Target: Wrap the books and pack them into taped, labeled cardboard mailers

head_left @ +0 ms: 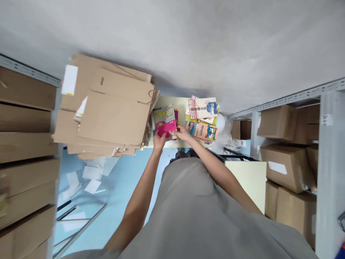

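A book with a grey and pink cover and yellow lettering [165, 121] is held over the table [176, 100] between both hands. My left hand [159, 139] grips its lower left edge, thumb on the cover. At its lower right corner, my right hand [182, 133] is closed on the same book. Part of another book with an orange and purple edge [176, 117] shows behind it. To the right lie a white book with a blue picture [202, 108] on top of other booklets, and an orange book with a palm-tree picture [207, 131] nearer me.
Flattened cardboard boxes [113, 117] are piled high at the left of the table. Shelves with cartons [283, 165] stand on the right, and more cartons [27, 144] on the left. Loose papers [93, 172] lie on the blue floor. A pale board [246, 180] is beside my right arm.
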Tool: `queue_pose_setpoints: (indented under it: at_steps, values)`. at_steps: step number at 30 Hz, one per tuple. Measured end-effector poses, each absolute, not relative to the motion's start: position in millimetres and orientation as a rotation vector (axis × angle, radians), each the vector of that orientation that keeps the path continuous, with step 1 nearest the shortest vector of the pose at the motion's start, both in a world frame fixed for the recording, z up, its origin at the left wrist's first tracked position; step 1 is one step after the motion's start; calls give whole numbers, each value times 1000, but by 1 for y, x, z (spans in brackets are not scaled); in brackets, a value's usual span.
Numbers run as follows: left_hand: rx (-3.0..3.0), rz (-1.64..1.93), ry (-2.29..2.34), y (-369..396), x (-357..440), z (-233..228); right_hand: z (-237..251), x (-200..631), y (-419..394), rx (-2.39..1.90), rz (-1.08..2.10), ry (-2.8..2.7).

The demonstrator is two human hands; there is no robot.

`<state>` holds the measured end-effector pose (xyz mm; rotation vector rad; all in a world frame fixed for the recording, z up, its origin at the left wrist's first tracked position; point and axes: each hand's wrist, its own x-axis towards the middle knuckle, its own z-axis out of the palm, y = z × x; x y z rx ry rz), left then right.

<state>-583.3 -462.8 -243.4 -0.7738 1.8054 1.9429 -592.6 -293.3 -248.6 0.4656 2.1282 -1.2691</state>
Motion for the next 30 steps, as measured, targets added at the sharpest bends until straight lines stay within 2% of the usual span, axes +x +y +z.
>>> queue_pose_setpoints:
  at_steps: [4,7,13,17,22,26,28,30]
  values:
    - [-980,1927,1861,-453,-577,-241,-225,-571,-269,438,-1802,1997]
    - [-928,1980,1753,-448,-573,-230,-202,-555,-244,389,-1961,1928]
    - [-693,1980,1839,-467,-578,-190,-168,-549,-229,433,-2060,1802]
    - [-663,2091,1716,-486,-583,-158,-150,-551,-236,438,-2125,1714]
    - [-459,2144,1658,-520,-583,-117,-137,-560,-250,444,-2076,1612]
    - [-442,1948,2078,-584,-597,-104,-146,-575,-287,436,-2057,1581]
    - [-494,1807,2455,-622,-608,-107,-156,-581,-313,355,-2070,1572]
    - [-487,1654,2572,-652,-619,-115,-167,-583,-338,328,-2068,1569]
